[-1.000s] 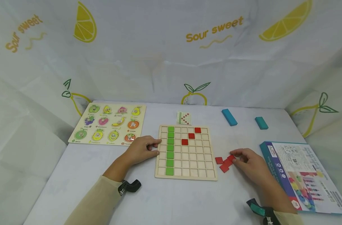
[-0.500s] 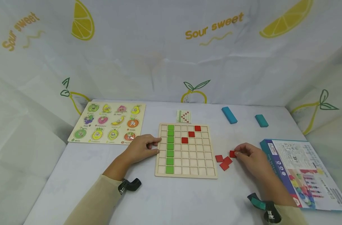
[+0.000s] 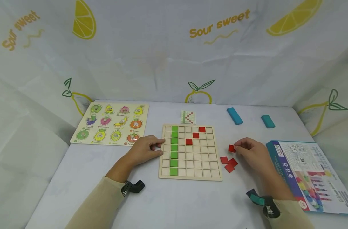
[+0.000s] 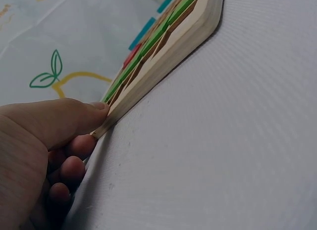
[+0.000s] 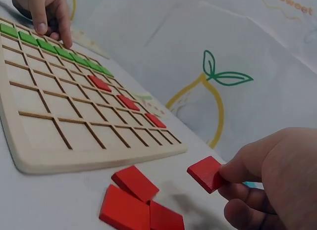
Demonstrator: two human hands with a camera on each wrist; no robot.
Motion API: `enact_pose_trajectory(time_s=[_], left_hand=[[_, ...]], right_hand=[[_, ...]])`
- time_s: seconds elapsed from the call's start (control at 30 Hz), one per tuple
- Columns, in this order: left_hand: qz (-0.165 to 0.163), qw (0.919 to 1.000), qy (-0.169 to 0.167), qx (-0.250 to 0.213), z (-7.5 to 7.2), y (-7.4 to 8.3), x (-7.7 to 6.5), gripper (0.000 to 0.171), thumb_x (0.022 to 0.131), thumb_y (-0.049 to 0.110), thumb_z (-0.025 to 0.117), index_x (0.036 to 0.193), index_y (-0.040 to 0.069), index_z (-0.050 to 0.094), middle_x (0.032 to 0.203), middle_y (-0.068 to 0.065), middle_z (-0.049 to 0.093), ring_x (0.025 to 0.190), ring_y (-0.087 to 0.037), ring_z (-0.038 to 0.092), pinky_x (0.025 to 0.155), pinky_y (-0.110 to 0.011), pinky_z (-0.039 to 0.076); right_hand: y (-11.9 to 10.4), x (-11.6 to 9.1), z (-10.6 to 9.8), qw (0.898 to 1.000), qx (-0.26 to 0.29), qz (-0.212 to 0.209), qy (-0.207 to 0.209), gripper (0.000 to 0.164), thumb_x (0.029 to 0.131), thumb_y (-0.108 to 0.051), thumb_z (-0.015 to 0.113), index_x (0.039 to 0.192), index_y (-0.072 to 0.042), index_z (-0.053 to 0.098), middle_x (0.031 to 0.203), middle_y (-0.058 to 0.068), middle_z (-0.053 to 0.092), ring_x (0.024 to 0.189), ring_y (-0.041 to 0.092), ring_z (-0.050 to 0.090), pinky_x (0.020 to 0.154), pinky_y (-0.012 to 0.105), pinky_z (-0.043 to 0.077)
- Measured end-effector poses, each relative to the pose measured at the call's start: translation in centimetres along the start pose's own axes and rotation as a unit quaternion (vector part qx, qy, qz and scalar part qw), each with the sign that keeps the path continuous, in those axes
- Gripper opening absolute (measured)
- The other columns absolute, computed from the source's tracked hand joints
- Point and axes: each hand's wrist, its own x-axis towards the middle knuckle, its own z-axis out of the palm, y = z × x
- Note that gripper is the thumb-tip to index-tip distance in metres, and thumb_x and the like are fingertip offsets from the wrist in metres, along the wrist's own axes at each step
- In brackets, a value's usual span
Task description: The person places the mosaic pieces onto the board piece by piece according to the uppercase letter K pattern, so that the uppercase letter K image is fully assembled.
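Observation:
In the head view my right hand pinches a red square tile between thumb and fingertips, to the right of a wooden grid board. The right wrist view shows this tile held above the table, its near corner under the thumb. Three loose red tiles lie below it beside the board. At the board's left edge, my left hand rests with thumb and index fingertips spread along the rim. A column of green tiles and a diagonal of three red tiles sit in the grid.
A small pattern card lies behind the board. To the left is a fruit puzzle board. Two blue-green blocks stand at the back right, and a printed box lies to the right of my right hand.
My right hand has drawn one red tile away from the loose pile and carried it up and slightly left. My left hand stays at the board's edge.

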Motion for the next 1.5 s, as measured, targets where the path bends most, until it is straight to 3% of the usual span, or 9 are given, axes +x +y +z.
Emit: enact_pose_trajectory(time_s=[0.27,0.43,0.77,0.97,1.27,1.5], left_hand=[[-0.003,1.0000,0.000,0.002,-0.1,0.1,0.0,0.050,0.091,0.023,0.088,0.139,0.015,0.074,0.091,0.009,0.061,0.080,-0.012,0.054,0.069,-0.029,0.045],[-0.008,1.0000,0.001,0.001,-0.2,0.2,0.1,0.050,0.091,0.023,0.088,0.139,0.015,0.074,0.089,0.008,0.060,0.080,-0.012,0.054,0.069,-0.030,0.044],[-0.006,1.0000,0.003,0.001,-0.3,0.0,0.1,0.050,0.091,0.023,0.088,0.139,0.015,0.074,0.091,0.008,0.061,0.080,-0.012,0.054,0.069,-0.030,0.044],[-0.003,1.0000,0.002,0.000,-0.3,0.0,0.1,0.050,0.091,0.022,0.088,0.139,0.015,0.074,0.092,0.009,0.062,0.080,-0.012,0.054,0.069,-0.029,0.045],[0.001,1.0000,-0.001,-0.001,-0.2,0.0,0.0,0.050,0.091,0.022,0.088,0.138,0.015,0.074,0.094,0.009,0.063,0.080,-0.011,0.054,0.069,-0.028,0.044],[0.003,1.0000,-0.004,0.005,-0.2,0.1,0.0,0.050,0.091,0.023,0.088,0.139,0.014,0.074,0.094,0.009,0.062,0.080,-0.011,0.054,0.069,-0.028,0.044]], right_hand=[[-3.5,0.6,1.8,0.999,0.043,0.022,0.003,0.028,0.103,-0.028,0.070,0.122,-0.009,0.069,0.118,0.014,0.065,0.101,0.030,0.060,0.075,0.024,0.057],[-5.0,1.1,3.3,0.999,0.049,-0.007,-0.015,0.022,0.103,-0.024,0.070,0.118,-0.010,0.071,0.110,0.012,0.066,0.098,0.029,0.060,0.072,0.027,0.056],[-6.8,1.5,7.2,0.994,0.071,-0.064,-0.047,0.009,0.101,-0.016,0.071,0.107,-0.009,0.074,0.100,0.007,0.070,0.094,0.025,0.056,0.074,0.030,0.050],[-7.9,1.7,9.1,0.992,0.088,-0.072,-0.056,0.008,0.100,-0.015,0.071,0.105,-0.010,0.074,0.098,0.007,0.070,0.094,0.026,0.057,0.078,0.035,0.050],[-8.8,1.3,11.2,0.989,0.092,-0.091,-0.071,0.005,0.097,-0.013,0.074,0.102,-0.011,0.076,0.093,0.005,0.070,0.087,0.025,0.058,0.071,0.033,0.049],[-9.2,0.5,13.0,0.992,0.075,-0.088,-0.049,0.004,0.095,-0.016,0.077,0.098,-0.015,0.078,0.089,-0.001,0.072,0.084,0.023,0.061,0.072,0.036,0.049]])
